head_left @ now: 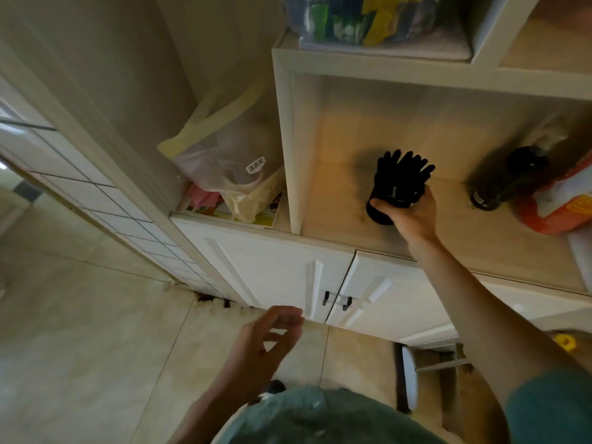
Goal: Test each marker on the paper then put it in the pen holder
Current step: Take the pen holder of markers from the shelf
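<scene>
HANDLING: black pen holder [389, 200] full of black markers [402, 173] looks light and rigid but top-heavy; best gripped round the cup wall | POSITION: on the cabinet shelf [336, 225] | HANDS: right hand [411, 213] wraps it; left hand [269, 338] hangs low, well apart, loosely open, empty.

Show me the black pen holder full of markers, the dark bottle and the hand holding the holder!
black round pen holder [379, 214]: head view, lower wall.
dark bottle [509, 181]: head view, middle of body.
right hand [413, 213]: head view, back of hand.
</scene>
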